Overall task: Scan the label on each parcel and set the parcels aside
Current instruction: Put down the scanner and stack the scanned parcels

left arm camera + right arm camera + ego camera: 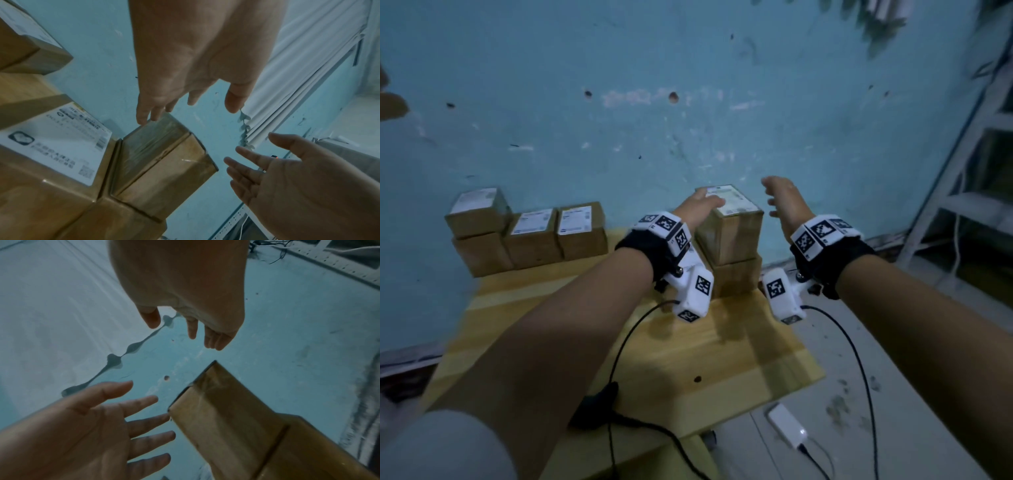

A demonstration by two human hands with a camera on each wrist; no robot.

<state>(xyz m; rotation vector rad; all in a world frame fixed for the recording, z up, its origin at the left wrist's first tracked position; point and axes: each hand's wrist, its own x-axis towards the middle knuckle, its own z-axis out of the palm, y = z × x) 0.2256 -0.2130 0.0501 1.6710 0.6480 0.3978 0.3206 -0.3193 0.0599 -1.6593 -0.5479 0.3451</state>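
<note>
Two brown cardboard parcels are stacked at the back right of the wooden table [739, 349]. The top parcel [732, 233] carries a white label [731, 202] on its upper face. My left hand [703, 205] reaches to that parcel's left upper edge, and its straight fingers [144, 421] touch the corner. My right hand [779, 197] hovers open just right of the parcel, apart from it. In the left wrist view the left hand [154, 112] is at the taped parcel [160, 155], with the right hand [267, 165] beyond. A black scanner [599, 401] lies near the table's front edge.
Several labelled parcels [534, 236] stand in a row at the table's back left, one stacked on another. The blue wall [688, 120] rises directly behind. A white metal rack [969, 164] stands at right. A white adapter [787, 428] and cables lie on the floor.
</note>
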